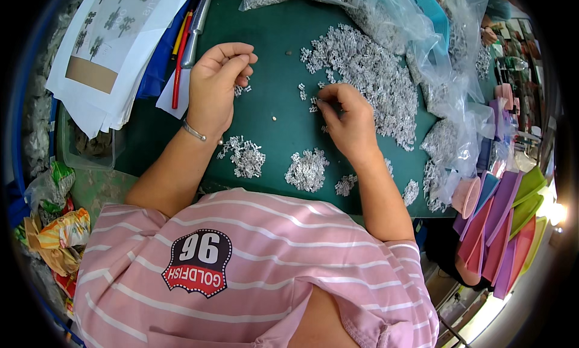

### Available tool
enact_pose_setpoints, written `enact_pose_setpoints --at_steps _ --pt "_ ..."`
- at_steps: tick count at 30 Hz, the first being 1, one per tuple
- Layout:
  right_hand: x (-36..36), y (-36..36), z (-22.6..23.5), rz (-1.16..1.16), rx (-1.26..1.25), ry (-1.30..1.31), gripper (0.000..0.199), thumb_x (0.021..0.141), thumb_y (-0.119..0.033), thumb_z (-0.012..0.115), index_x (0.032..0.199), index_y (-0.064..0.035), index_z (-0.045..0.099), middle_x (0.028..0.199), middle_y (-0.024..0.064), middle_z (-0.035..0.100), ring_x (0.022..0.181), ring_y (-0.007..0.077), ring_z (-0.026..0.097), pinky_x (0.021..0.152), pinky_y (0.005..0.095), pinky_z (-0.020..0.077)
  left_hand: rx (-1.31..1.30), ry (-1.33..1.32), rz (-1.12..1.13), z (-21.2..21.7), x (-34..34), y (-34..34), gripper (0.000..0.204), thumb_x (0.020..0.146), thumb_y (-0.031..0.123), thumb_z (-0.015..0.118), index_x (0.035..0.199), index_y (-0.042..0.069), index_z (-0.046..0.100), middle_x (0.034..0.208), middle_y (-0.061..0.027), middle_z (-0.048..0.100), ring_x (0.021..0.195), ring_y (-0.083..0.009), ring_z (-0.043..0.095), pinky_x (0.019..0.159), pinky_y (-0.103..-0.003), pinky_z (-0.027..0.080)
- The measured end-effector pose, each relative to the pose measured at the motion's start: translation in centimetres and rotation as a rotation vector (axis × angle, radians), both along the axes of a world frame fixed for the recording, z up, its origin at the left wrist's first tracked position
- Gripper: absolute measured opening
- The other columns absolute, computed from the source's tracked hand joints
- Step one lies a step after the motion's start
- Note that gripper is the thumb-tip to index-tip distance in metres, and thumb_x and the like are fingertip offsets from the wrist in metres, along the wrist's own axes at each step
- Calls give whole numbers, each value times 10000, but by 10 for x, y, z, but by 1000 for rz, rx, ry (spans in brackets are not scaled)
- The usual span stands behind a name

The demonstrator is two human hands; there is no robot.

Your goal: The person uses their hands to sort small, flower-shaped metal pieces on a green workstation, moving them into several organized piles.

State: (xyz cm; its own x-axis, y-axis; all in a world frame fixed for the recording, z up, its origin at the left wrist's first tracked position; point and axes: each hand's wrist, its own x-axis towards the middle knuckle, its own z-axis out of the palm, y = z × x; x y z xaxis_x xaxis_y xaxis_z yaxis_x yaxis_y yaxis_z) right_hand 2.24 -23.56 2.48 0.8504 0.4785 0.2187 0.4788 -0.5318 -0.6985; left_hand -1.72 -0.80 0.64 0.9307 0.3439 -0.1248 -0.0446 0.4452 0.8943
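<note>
My left hand hovers over the green table top, its thumb pressed to the curled fingers. Whatever it may pinch is too small to make out. A few silver pieces lie beneath its fingertips. With thumb and index finger, my right hand pinches at a small silver metal piece, left of a big loose pile of the same flat cut-out pieces. Another loose piece lies close by. Nearer to me sit smaller heaps, one at left and one in the middle.
Clear plastic bags full of silver pieces line the table's right side. Printed paper sheets, a red pen and a silver-handled tool lie at left. Colourful plastic bins stand at the right, a clear box at the left.
</note>
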Motion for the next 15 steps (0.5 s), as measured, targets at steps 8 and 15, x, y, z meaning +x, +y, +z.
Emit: enact_pose_setpoints --at_steps 8,15 --pt "-3 -20 5 -116 20 98 127 792 67 662 898 -3 670 844 112 647 732 233 643 666 313 521 4 2 -3 1 -1 -1 150 920 22 563 1048 -8 635 940 -74 671 760 -84 579 671 -213 454" --pt "-5 -27 3 -168 145 264 97 836 44 643 923 4 661 851 76 677 727 147 647 637 271 514 3 -1 0 0 -1 0 152 919 24 566 1052 -9 631 941 -76 670 760 -85 579 672 -215 454"
